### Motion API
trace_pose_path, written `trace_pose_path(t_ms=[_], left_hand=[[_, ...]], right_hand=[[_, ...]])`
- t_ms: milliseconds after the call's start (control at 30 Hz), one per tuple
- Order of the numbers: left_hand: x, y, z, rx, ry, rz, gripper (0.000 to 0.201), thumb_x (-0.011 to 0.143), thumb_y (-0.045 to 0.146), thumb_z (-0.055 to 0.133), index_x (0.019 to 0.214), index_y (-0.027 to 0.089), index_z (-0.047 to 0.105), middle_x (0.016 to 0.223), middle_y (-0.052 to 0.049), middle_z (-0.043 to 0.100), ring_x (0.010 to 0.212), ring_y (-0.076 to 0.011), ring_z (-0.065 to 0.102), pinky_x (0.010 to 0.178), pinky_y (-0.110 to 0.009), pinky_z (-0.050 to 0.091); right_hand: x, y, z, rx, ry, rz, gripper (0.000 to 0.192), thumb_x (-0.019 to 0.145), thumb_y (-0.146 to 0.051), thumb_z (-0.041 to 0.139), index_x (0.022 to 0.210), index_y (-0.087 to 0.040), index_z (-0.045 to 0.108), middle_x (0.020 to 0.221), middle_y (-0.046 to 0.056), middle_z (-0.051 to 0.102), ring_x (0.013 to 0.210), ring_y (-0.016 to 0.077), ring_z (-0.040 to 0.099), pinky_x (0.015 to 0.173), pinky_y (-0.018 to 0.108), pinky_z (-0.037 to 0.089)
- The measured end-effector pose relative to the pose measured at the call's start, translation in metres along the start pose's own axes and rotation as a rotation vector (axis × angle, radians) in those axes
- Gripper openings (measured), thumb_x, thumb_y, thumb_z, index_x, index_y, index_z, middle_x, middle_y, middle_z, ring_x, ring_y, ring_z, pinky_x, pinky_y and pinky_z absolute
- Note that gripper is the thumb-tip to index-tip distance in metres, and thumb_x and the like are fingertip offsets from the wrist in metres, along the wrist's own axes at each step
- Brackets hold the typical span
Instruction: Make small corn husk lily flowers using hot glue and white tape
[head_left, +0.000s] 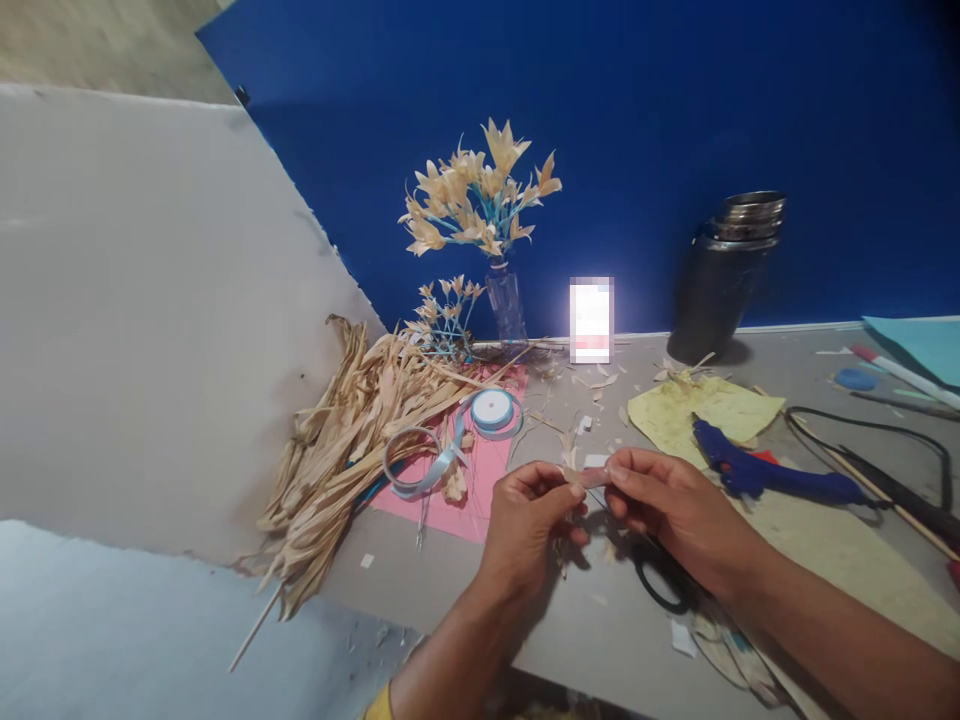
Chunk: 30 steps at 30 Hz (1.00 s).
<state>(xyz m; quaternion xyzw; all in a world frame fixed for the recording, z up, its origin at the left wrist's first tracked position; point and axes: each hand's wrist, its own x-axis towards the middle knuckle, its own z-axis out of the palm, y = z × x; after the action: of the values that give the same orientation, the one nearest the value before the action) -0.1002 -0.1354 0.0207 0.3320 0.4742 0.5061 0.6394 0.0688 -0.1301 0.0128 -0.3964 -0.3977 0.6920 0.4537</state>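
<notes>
Above the worktop [600, 640], I log: left hand [525, 520] and right hand [667, 505] pinching one small strip [594, 478] (pale, dried) between fingertips; scissors [660, 580] beneath.

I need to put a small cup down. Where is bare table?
Bare grey table lies between the husk pile and the left hand. Crowded: around the glue gun, the scissors under the right hand, and the pink sheet.

One cam only, head-worn, above table [600, 640] edge, facing fwd + down. Close on both hands [600, 505] at lower centre; further off, vase of husk flowers [504, 290] against blue backdrop [750, 120]. No 2nd view, no overlap.
</notes>
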Motion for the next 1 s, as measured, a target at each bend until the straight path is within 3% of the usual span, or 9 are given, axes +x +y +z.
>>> trace_pose_path(t_ms=[400,833,1000], left_hand=[[0.000,0.002,0.002,0.003,-0.015,-0.005,0.030,0.059,0.026,0.088,0.069,0.016,0.061,0.060,0.000,0.061,0.053,-0.0127,0.058,0.039,-0.021,0.050],[0.006,0.003,-0.010,-0.095,-0.150,-0.173,0.040,0.052,0.021,0.092,0.070,0.016,0.057,0.063,-0.001,0.066,0.050,-0.0112,0.059,0.038,-0.020,0.050],[0.007,0.001,-0.013,-0.131,-0.188,-0.211,0.046,0.051,0.021,0.095,0.072,0.017,0.054,0.074,-0.004,0.072,0.051,-0.0096,0.059,0.039,-0.018,0.050]], right_hand=[[-0.002,0.001,0.002,-0.083,-0.008,-0.028,0.042,0.080,-0.058,0.080,0.080,-0.018,0.069,0.064,-0.001,0.062,0.055,0.0101,0.045,0.050,0.022,0.037],[-0.002,0.003,-0.002,-0.168,-0.083,-0.048,0.041,0.088,-0.060,0.072,0.085,-0.020,0.064,0.066,0.001,0.070,0.054,0.0108,0.049,0.053,0.024,0.035],[-0.003,0.000,-0.001,-0.276,-0.107,-0.104,0.045,0.089,-0.065,0.067,0.085,-0.021,0.062,0.067,0.002,0.071,0.055,0.0128,0.051,0.054,0.026,0.039]])
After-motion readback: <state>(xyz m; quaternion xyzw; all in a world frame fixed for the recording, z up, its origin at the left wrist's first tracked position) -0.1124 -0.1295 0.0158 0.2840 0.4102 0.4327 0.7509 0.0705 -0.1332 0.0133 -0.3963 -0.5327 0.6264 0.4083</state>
